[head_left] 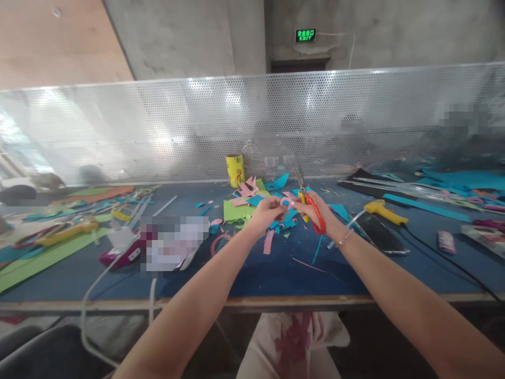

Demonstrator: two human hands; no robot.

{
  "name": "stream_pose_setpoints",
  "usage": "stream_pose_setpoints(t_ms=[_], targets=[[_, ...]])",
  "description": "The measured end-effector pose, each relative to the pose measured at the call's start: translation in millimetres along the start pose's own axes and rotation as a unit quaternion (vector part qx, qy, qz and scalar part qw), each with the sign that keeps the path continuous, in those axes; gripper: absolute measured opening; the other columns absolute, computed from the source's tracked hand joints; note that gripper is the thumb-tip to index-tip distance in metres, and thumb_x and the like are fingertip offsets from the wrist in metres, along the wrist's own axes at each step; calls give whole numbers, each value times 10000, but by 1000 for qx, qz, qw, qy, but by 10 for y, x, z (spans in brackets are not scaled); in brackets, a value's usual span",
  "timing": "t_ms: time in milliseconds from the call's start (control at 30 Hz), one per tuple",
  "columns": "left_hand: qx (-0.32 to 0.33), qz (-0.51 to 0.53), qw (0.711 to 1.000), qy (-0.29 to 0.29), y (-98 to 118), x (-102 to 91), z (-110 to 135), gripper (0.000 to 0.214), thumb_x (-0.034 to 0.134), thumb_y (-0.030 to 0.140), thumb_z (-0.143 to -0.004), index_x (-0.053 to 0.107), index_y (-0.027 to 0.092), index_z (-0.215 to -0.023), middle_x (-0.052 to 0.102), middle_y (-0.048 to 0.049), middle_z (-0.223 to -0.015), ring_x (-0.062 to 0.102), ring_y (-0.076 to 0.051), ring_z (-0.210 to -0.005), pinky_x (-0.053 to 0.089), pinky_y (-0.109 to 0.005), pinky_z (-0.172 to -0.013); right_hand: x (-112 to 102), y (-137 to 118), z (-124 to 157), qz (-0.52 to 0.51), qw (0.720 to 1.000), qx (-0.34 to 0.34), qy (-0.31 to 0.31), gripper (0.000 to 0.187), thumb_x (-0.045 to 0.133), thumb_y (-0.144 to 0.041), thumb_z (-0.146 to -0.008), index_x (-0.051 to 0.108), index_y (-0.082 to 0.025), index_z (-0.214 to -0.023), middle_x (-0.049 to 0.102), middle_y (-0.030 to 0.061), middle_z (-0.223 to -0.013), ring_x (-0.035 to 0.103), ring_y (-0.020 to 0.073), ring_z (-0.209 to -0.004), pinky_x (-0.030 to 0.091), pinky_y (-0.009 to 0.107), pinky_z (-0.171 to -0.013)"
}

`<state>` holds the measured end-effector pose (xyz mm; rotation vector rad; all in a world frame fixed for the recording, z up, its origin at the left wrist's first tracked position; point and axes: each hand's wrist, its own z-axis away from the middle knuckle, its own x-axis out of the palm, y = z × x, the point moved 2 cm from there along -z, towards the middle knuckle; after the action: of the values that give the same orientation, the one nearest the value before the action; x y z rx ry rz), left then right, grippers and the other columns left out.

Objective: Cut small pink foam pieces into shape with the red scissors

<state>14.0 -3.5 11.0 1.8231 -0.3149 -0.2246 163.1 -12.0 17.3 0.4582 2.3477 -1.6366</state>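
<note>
My left hand (267,210) pinches a small pink paper ring (286,201) above the blue table (276,273). My right hand (317,210) grips red and yellow scissors (311,206), fingers through the red handle, blades pointing up and away right beside the pink ring. Both hands meet over a heap of pink, teal and green paper scraps (256,208). A bracelet circles my right wrist.
A yellow tape roll (235,169) stands by the perforated metal screen (252,121). A yellow glue gun (384,211) with a black cord and a phone (381,231) lie to the right. Green sheets (43,258), a magenta device (120,255) and white cable lie left.
</note>
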Motion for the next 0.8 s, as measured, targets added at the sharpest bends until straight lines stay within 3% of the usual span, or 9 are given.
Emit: stream_pose_setpoints(t_ms=[200,400,500,600,700,800], targets=[[-25,-25,998,-58,-63,48,27,201,713,290,-622,588,141,-673,627,-7,-571,554,-77,-466,461,-201,-492,-14,-82,1,43,999,0,-8,338,615,-473,-618,464,-179,-688,476,-30,-557,457,108,-502,375,251,-492],[-35,-25,999,-22,-120,-37,-32,194,757,246,-555,648,145,-679,627,-20,-549,588,-117,-506,496,-247,-537,-78,-52,-26,19,999,35,33,274,605,-396,-622,430,-191,-671,428,-51,-517,422,91,-449,352,236,-452],[-20,-48,998,25,-154,-122,-88,122,727,225,-573,643,152,-625,629,-23,-559,588,-125,-514,488,-253,-543,-155,14,-57,-11,997,39,70,273,604,-374,-617,426,-194,-721,443,-55,-535,431,89,-456,360,228,-451],[39,-126,989,60,-171,-245,-160,34,679,181,-592,647,178,-583,638,-22,-581,591,-142,-561,477,-265,-586,-211,107,-108,-7,996,40,80,231,585,-347,-627,442,-189,-714,446,-50,-526,439,94,-455,350,228,-446],[73,-246,959,120,-185,-408,-218,92,661,145,-568,637,209,-507,620,-22,-549,585,-183,-612,464,-305,-654,-240,181,-156,9,995,44,87,191,574,-320,-628,451,-186,-689,423,-51,-497,422,96,-437,323,229,-428],[86,-304,925,213,-181,-546,-218,123,667,114,-537,634,221,-485,637,-55,-608,588,-275,-869,411,-410,-856,-245,223,-177,14,994,62,94,207,589,-325,-616,447,-186,-675,419,-54,-492,413,92,-433,316,228,-428]])
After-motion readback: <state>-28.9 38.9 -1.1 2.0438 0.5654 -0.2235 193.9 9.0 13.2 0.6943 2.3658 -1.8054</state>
